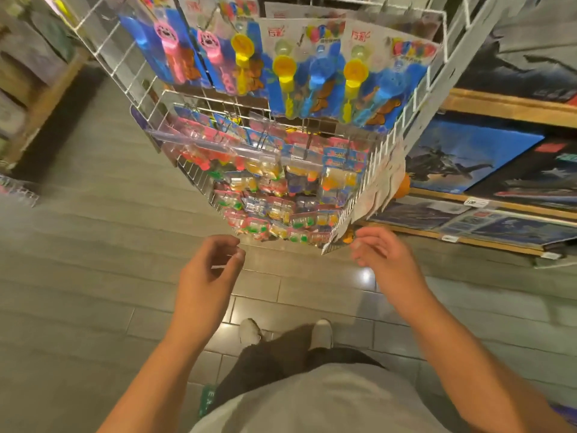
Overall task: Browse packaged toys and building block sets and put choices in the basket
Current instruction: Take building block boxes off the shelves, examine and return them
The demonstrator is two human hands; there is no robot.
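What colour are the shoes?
White shoes, best seen in the head view, on the grey tiled floor.

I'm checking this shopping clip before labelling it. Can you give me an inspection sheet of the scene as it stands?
Surface: grey tiled floor, with a glare spot between the hands.
Job's things: wire rack hung with carded wand toys above and small blister packs below; boxed sets on wooden shelves at right. No basket seen.
Clutter: nothing seen.
Grippers: left hand and right hand raised below the rack, fingers loosely curled, holding nothing.
Cables: nothing seen.
Surroundings: more shelving at far left, blurred; the person's shoes below.
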